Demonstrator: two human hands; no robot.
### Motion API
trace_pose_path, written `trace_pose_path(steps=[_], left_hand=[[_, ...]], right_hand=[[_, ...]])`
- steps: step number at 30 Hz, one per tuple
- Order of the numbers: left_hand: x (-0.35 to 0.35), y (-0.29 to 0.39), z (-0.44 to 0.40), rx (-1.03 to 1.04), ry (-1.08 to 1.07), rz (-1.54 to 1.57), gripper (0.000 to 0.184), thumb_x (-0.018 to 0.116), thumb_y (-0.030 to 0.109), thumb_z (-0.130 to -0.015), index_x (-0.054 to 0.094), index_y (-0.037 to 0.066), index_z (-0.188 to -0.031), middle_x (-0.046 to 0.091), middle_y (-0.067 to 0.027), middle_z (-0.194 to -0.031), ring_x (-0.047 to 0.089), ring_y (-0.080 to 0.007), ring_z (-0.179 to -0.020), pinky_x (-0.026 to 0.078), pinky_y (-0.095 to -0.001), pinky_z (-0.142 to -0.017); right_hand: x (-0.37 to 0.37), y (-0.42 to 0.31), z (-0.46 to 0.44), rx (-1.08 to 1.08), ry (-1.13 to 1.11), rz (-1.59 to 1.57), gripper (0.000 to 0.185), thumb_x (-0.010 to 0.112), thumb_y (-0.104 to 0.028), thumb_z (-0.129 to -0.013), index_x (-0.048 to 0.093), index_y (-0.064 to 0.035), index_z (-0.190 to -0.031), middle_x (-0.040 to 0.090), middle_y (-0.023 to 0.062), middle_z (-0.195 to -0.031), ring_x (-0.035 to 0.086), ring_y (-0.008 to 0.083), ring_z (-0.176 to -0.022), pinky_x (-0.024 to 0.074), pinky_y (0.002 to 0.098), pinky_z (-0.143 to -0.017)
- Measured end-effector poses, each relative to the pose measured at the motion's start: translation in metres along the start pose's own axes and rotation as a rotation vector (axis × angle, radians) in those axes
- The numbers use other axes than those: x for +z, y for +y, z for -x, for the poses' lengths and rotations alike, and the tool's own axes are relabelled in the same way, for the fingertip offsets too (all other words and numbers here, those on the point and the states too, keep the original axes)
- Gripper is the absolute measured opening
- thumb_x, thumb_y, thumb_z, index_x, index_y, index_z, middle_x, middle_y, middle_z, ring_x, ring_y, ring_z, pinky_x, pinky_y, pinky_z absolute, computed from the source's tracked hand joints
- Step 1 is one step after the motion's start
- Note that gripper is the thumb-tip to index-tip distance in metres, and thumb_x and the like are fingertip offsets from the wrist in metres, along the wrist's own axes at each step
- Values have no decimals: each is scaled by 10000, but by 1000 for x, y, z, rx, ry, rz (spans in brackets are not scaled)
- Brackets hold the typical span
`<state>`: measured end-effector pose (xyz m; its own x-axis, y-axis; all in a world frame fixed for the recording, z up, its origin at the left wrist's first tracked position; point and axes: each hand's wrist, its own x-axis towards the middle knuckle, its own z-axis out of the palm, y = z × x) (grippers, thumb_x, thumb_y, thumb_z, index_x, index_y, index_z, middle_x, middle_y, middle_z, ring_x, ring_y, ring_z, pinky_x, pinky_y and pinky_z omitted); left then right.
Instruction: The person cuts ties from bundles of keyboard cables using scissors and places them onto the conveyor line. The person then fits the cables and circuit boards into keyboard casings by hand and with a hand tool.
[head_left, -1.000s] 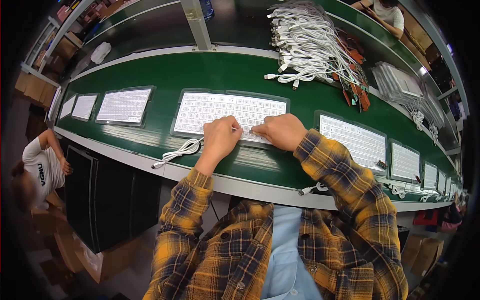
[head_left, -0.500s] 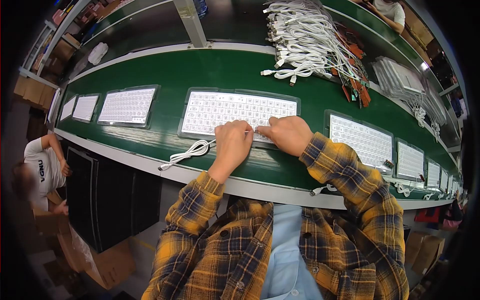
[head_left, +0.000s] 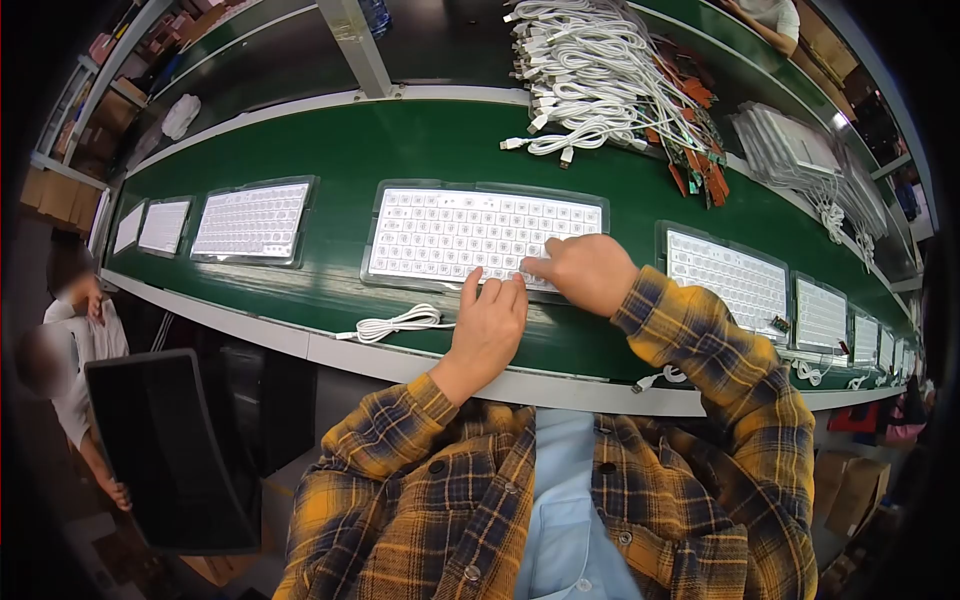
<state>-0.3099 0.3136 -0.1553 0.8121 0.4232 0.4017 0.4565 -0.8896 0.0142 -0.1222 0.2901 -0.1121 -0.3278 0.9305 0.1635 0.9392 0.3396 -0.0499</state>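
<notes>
A white keyboard panel lies in a clear plastic tray on the green bench, directly in front of me. My left hand rests at its front edge, fingers stretched out with the tips on the lower rim. My right hand is closed, its index finger pressing on the lower right part of the panel; whatever lies under or between its fingers is hidden. A coiled white USB cable lies left of my left hand, and its lead runs in under that hand.
More keyboard panels in trays line the bench, one on the left and one on the right. A heap of white cables with circuit boards lies behind. Stacked clear trays stand at back right. At left, a person holds a dark panel.
My left hand has moved down and right and its fingers have straightened. The coiled cable has shifted slightly. My right hand stays near the panel's lower edge. The person at left now holds a dark panel.
</notes>
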Motion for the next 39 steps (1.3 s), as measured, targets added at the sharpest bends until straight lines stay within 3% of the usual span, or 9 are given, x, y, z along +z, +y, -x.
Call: trace_pose_path(steps=[10,16,25,27,29,32,34,37,39], left_hand=[[0,-6,-42,32,36,168,146,607,106,-823,651,23,-935,558,-109,-916,510,-269,-867,377,-454,-1004],[26,-53,-157,-64,340,259,83,649,107,-761,660,49,-821,589,-122,-773,557,-339,-703,453,-428,-650],[107,-54,-232,-279,295,313,41,602,63,-678,621,61,-715,623,-148,-794,551,-344,-746,419,-466,-771],[56,-45,-233,-302,232,541,48,581,40,-682,557,34,-723,578,-139,-772,528,-373,-742,451,-449,-717],[63,-29,-264,-195,732,827,102,565,25,-698,510,46,-782,538,-126,-778,513,-365,-718,439,-462,-714],[-21,-21,-251,-85,835,1074,103,561,50,-740,487,60,-811,525,-101,-782,493,-337,-691,414,-446,-691],[-67,-23,-228,52,626,1059,106,585,87,-746,494,87,-801,539,-70,-777,496,-307,-688,406,-406,-699],[-106,-21,-187,263,613,855,117,618,130,-750,520,118,-811,557,-41,-780,514,-278,-709,400,-386,-733],[-119,-35,-150,242,667,774,129,638,156,-760,555,131,-855,563,-26,-801,530,-251,-742,392,-383,-769]], right_hand=[[-17,8,52,227,33,122,177,619,-205,-885,693,-139,-1031,596,40,-748,590,243,-600,469,341,-550],[-14,-45,127,442,190,-436,263,651,-105,-895,687,-74,-1153,637,83,-827,568,243,-629,465,317,-581],[2,-62,152,340,209,-549,325,620,-24,-882,656,-9,-1204,586,104,-769,515,234,-609,436,328,-566],[-3,-46,151,461,386,-571,317,604,-18,-898,652,8,-1210,623,103,-818,541,208,-650,455,308,-597],[-25,-16,144,660,397,-681,442,519,-11,-954,493,35,-1393,570,204,-1357,615,263,-1114,460,306,-973],[-94,5,75,628,957,-435,342,499,-52,-1005,553,9,-1337,597,54,-943,498,139,-702,447,258,-747],[-114,58,81,689,905,-387,694,673,-396,-922,416,-65,-1474,698,171,-1012,662,280,-889,541,404,-872],[-109,88,59,591,991,-571,403,580,-237,-991,578,-41,-1343,689,182,-1048,662,252,-940,525,345,-904],[-117,61,40,320,747,-531,206,544,-96,-1003,647,-8,-1158,553,13,-832,436,119,-659,428,261,-683]])
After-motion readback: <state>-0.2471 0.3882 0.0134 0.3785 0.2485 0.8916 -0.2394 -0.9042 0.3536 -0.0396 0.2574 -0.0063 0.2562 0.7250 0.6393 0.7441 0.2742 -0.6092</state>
